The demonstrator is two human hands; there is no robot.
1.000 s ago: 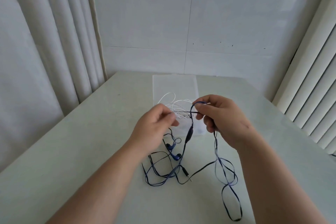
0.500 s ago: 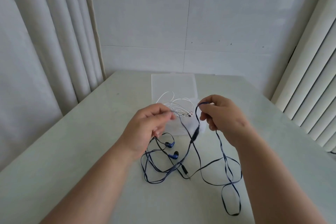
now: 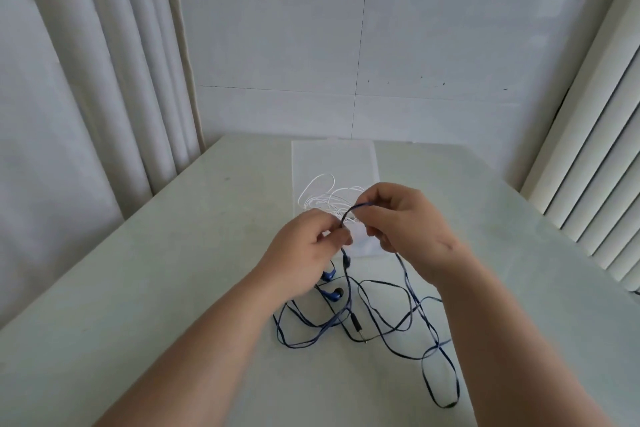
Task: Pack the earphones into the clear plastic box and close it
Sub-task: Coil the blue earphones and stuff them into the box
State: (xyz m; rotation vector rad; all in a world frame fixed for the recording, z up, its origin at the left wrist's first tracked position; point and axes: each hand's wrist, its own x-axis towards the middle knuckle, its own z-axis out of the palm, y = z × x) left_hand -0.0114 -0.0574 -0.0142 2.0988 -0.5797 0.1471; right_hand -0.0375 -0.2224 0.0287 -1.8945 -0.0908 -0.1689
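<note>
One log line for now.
left hand: pinches blue cable | right hand: pinches same cable | earbuds, plug: on table | white earphones: at clear box

Surface: pale greenish-white table (image 3: 166, 288), its far edge close to the wall.
Box: clear plastic box (image 3: 365, 246) in the far middle, its lid (image 3: 334, 159) open toward the far edge.
White cable: white earphones (image 3: 320, 192) bunched at the box; whether inside it, cannot tell.
Blue cable: blue earphones (image 3: 384, 319) sprawl in loose loops nearer, with two earbuds (image 3: 333, 295) and the jack plug (image 3: 356, 324) on the tabletop.
</note>
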